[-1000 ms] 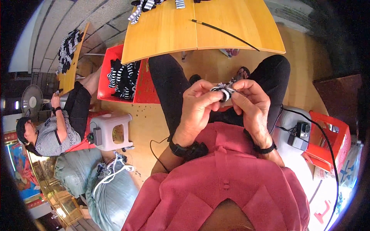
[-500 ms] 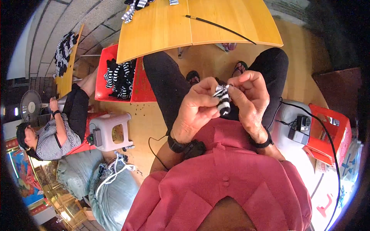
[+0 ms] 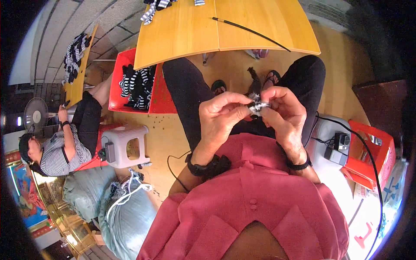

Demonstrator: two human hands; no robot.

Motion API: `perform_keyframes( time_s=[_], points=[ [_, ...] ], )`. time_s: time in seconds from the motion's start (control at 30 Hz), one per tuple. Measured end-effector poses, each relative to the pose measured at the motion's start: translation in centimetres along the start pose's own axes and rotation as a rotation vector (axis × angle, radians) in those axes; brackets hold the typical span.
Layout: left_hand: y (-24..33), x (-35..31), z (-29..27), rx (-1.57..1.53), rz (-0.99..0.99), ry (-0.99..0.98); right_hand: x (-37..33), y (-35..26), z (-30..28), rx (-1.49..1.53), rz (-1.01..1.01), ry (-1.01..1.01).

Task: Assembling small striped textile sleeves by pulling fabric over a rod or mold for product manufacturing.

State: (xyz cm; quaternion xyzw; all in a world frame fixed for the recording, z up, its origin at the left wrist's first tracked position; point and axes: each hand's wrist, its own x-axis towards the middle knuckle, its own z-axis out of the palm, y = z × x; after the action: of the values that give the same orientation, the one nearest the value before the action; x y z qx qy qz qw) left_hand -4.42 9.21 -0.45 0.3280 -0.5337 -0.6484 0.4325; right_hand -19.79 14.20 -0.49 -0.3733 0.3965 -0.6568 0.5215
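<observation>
Between my two hands, above my lap, is a small black-and-white knitted piece that looks like a striped sock [image 3: 258, 107]. My left hand [image 3: 220, 119] pinches its left side between thumb and fingers. On the other side, the thumb and fingers of my right hand [image 3: 284, 113] are closed on it. A dark, narrow strip [image 3: 254, 80] extends away from my hands toward the table; I cannot tell whether it belongs to the sock. My fingers cover much of the knit.
Ahead stands a yellow wooden table [image 3: 182, 37] with a thin black rod [image 3: 251, 32] and striped knits [image 3: 149, 12]. A red box [image 3: 116, 89] of similar knits is at left, near a stool [image 3: 125, 145], sacks [image 3: 130, 221] and a seated person [image 3: 65, 149]. A red stool [image 3: 368, 151] stands right.
The striped tube that hung toward me with its rounded end showing is now bunched between my fingertips. A dark strip now shows beyond my hands, and my right fingers have curled in.
</observation>
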Motion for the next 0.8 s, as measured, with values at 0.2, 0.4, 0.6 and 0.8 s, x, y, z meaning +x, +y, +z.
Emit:
perform_keyframes(
  time_s=[0.2, 0.4, 0.6, 0.8],
  points=[
    [-0.1, 0.3, 0.1, -0.052, 0.196, -0.127, -0.1, -0.6, -0.2, -0.319, -0.024, 0.002],
    [0.1, 0.1, 0.4, -0.036, 0.119, -0.135, 0.1, 0.7, -0.8, -0.466, -0.346, -0.001],
    [0.0, -0.4, 1.0, 0.004, 0.055, 0.04, -0.4, 0.4, -0.5, -0.431, -0.305, 0.029],
    [0.3, -0.2, 1.3, -0.001, 0.14, 0.088, -0.9, 0.3, -0.2, -0.296, -0.102, -0.037]
  ],
)
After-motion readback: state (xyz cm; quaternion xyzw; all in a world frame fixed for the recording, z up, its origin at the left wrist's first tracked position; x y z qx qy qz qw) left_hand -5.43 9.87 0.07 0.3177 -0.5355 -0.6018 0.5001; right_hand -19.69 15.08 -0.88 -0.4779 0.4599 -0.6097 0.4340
